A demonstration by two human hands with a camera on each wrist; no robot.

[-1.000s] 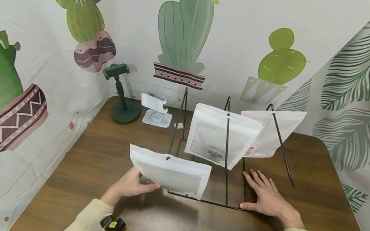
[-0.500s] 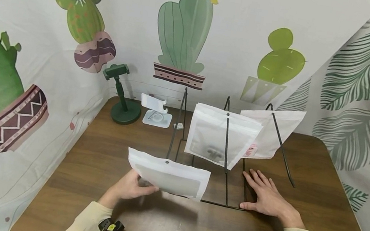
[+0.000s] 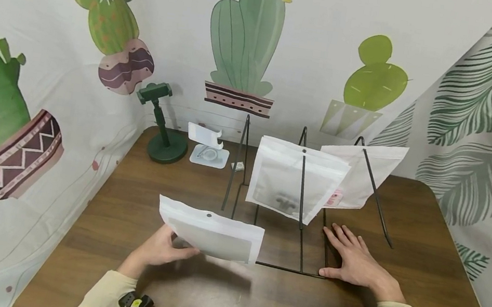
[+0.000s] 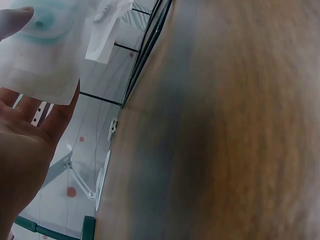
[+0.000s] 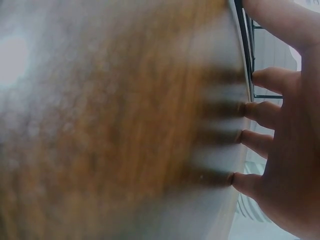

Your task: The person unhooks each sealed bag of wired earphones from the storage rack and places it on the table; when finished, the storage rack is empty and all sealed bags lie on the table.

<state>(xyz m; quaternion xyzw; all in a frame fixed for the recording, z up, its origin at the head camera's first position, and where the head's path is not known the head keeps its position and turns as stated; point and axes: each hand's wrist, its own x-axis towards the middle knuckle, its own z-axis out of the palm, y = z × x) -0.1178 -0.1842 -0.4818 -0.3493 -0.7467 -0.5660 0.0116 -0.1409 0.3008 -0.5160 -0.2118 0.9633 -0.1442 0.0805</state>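
Observation:
My left hand (image 3: 154, 250) holds a white zip pouch (image 3: 210, 239) by its lower left edge, thumb in front and fingers behind. A small hanging hole shows in the pouch's top strip; in the left wrist view the pouch (image 4: 47, 60) has a blurry teal print. It is tilted and off the left prong (image 3: 230, 183) of a black wire display rack (image 3: 279, 268), close in front of it. My right hand (image 3: 356, 261) rests at the rack's front right corner, fingers spread on the table and thumb at the base wire.
Two more white pouches hang on the rack, one on the middle prong (image 3: 276, 173) and another pouch (image 3: 381, 164) on the right prong. At the back left of the table stand a green phone holder (image 3: 166, 146) and a white folding stand (image 3: 209, 156).
My left hand has drawn the pouch forward and to the left, so its hole has come away from the left prong's tip. My right hand has stayed in place.

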